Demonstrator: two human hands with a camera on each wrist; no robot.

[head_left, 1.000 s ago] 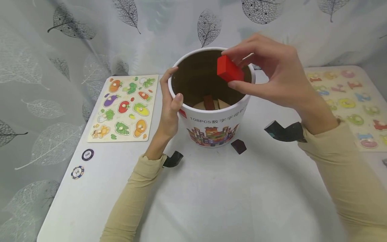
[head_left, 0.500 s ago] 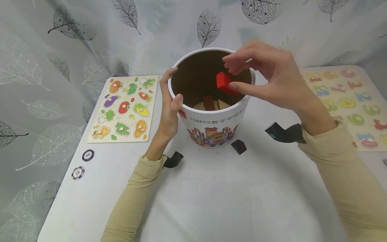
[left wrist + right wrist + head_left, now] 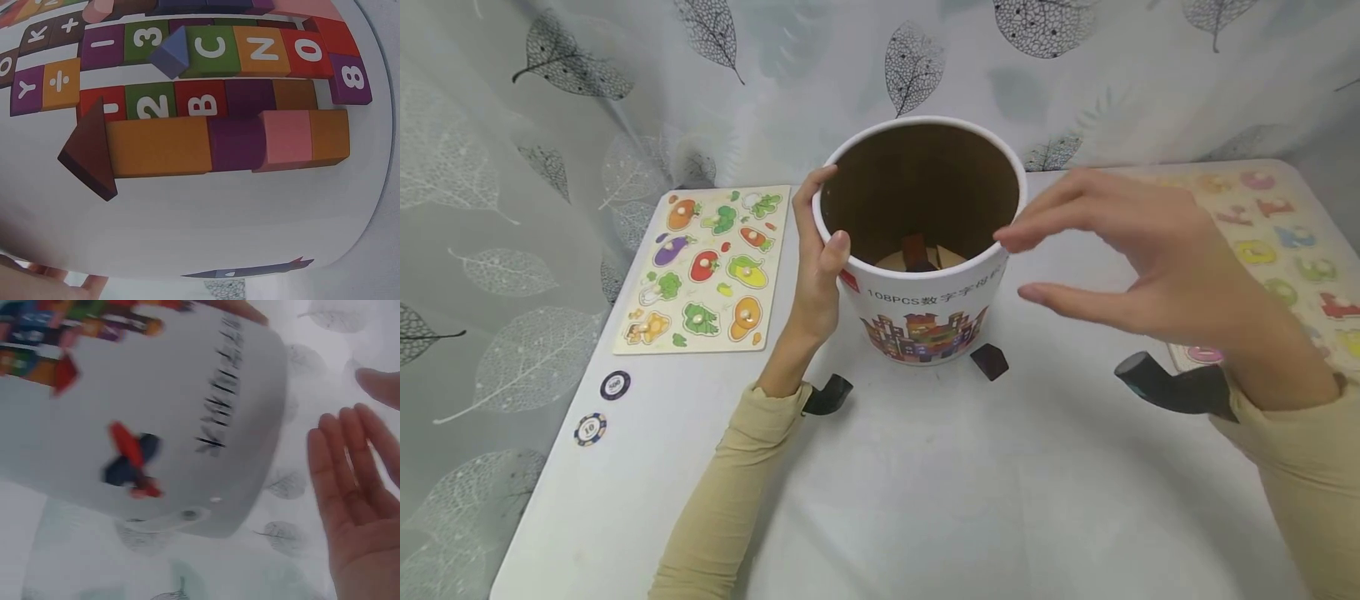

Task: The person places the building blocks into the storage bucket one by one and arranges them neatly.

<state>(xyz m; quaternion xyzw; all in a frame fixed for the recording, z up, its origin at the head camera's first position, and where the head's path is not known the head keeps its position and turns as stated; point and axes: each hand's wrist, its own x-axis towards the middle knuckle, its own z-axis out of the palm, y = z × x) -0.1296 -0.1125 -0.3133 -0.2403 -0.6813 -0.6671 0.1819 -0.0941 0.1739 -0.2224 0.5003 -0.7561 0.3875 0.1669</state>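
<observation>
A white bucket (image 3: 925, 292) printed with colourful blocks stands upright on the table. My left hand (image 3: 816, 292) grips its rim on the left, thumb outside in front. Inside on the bottom lie a reddish-brown block (image 3: 914, 250) and a pale wooden piece (image 3: 951, 257); the near wall hides part of the bottom. My right hand (image 3: 1157, 258) is beside the bucket's right rim, thumb and fingers spread with nothing between them. In the right wrist view its palm faces the bucket wall (image 3: 181, 412). A dark block (image 3: 990, 362) lies on the table at the bucket's front right foot.
On the left lies a vegetable puzzle board (image 3: 700, 271), with a dark poker chip (image 3: 615, 385) and a blue-and-cream one (image 3: 591, 429) in front of it. A number puzzle board (image 3: 1288, 267) is at the right, partly behind the right hand. A leaf-patterned curtain (image 3: 820, 75) hangs behind the table.
My right hand has let go of the red block over the bucket and moved right and down, out past the rim. The red block is out of sight. The left hand keeps its grip.
</observation>
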